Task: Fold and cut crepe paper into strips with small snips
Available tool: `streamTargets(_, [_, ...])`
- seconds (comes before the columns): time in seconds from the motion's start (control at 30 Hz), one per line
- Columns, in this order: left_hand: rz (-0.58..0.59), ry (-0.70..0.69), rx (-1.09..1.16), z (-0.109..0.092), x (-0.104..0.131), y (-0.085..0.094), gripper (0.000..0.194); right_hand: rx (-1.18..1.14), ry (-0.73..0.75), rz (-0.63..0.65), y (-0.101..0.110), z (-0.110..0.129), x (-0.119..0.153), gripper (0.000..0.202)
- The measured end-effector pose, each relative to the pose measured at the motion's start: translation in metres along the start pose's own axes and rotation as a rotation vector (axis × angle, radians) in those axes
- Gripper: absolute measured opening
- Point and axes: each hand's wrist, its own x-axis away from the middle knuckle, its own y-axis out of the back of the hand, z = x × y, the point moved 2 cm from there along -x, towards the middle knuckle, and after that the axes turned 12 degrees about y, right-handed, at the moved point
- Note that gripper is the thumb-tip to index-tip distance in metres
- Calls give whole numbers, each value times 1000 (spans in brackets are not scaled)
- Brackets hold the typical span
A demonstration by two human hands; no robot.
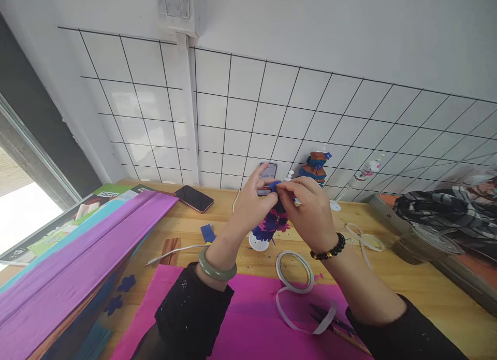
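My left hand (252, 199) and my right hand (310, 207) meet at the top of a small figure dressed in ruffled paper. Between their fingertips is a piece of blue crepe paper (275, 186), pinched from both sides. Below it, the figure's paper dress (272, 224) has blue and pink jagged layers and stands on a round white base (259, 242). My fingers hide most of the figure's upper part. Behind, a second figure in brown and blue paper (316, 166) stands close to the wall, with a white and pink figure (368, 169) farther right.
Bright pink paper (248, 308) covers the near table, with a roll of white tape (295, 272) and scissors (337, 321) on it. Folded purple paper (89, 261) lies left, near blue paper flowers (126, 283). One phone (194, 198) lies flat; another phone (271, 169) leans upright behind my hands.
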Motion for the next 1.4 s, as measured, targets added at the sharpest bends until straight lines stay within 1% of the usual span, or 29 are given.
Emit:
streamTargets(0.17, [-6,8,1,2,-1,1,65,-39,-14,-2,1,2,-1,10])
streamTargets(0.33, [-1,3,24,4,-2,2,65,-66,-96,-8,1,4,-2,2])
streamTargets(0.47, [-6,13,42,4,-3,2,62,-60,-143,-34,2,4,-2,6])
streamTargets(0.67, [3,5,21,3,-4,3,54,-97,-177,-33,2,1,-1,8])
streamTargets(0.8, [6,-15,22,3,-5,4,50,-117,-175,-15,3,-1,0,6])
streamTargets(0.97, [22,-9,45,3,-6,5,49,-138,-176,4,4,-2,1,8])
streamTargets(1.27, [91,-3,54,1,-5,10,49,-135,-146,4,4,-1,1,7])
streamTargets(1.4, [78,7,29,-3,-3,12,50,-118,-151,5,5,-1,0,9])
